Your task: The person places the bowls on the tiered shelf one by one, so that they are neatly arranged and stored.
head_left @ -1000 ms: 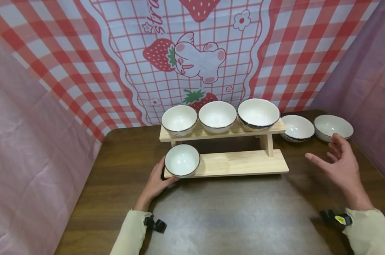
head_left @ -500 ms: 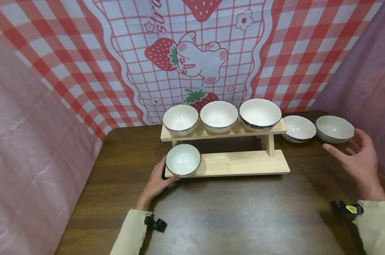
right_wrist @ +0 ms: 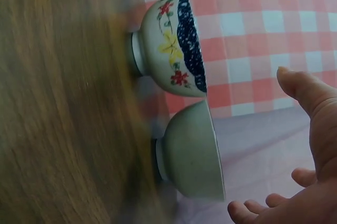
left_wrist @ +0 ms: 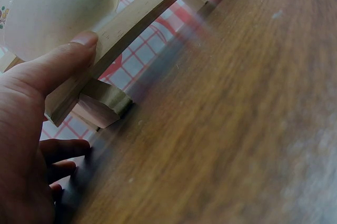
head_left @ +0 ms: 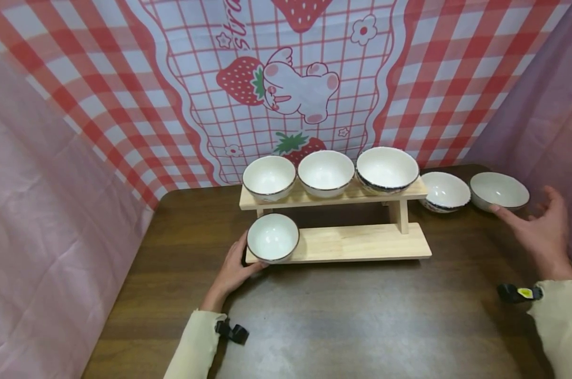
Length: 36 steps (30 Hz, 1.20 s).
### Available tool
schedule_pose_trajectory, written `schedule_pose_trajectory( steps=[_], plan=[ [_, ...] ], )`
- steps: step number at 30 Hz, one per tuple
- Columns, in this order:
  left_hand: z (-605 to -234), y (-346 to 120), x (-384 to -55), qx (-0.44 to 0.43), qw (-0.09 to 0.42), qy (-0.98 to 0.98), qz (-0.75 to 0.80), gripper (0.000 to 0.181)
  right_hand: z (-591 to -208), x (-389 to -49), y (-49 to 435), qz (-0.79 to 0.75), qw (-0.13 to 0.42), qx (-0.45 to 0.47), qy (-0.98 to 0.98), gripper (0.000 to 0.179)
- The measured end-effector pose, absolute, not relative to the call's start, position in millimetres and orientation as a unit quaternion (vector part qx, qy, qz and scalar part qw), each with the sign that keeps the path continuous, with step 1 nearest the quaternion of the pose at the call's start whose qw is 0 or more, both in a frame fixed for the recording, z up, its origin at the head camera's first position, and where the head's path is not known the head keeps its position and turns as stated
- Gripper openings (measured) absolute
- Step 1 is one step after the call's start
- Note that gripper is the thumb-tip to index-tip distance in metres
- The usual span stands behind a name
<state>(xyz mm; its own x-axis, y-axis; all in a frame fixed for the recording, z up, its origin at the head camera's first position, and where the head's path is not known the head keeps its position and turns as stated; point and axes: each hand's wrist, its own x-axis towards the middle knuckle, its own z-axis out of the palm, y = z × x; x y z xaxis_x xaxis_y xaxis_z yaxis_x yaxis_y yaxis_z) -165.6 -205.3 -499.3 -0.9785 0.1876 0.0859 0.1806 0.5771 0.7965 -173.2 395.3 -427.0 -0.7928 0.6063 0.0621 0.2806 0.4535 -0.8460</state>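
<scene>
My left hand (head_left: 231,268) grips the left end of a two-tier wooden stand (head_left: 357,245). In the left wrist view its thumb (left_wrist: 63,63) lies along the lower shelf's edge by a white bowl (head_left: 273,238); the index finger is hidden. That bowl sits on the lower shelf. My right hand (head_left: 543,234) is spread beside a plain pale bowl (head_left: 499,190) on the table, its thumb near the rim. The right wrist view shows this bowl (right_wrist: 192,153) between thumb and fingers, apart from the palm. Next to it stands a flower-patterned bowl (right_wrist: 171,45) with a dark blue rim band.
Three more bowls line the upper shelf: a left one (head_left: 269,178), a middle one (head_left: 325,172) and a dark-banded right one (head_left: 387,168). A checked strawberry cloth (head_left: 300,89) hangs behind the brown table (head_left: 342,316). Pink cloth (head_left: 44,221) hangs at the sides.
My right hand has moved rightward and come round the right side of the pale bowl. My left hand stays on the stand's left end. The bowls have not moved.
</scene>
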Motion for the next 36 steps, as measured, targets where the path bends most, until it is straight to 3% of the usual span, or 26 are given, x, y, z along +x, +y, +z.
schedule_pose_trajectory(
  steps=[36],
  plan=[
    [-500.1, -205.9, -166.6, 0.107, 0.004, 0.888, 0.447, 0.1, -456.3, -209.0, 428.0, 0.431, 0.137, -0.252, -0.855, 0.102]
  ],
)
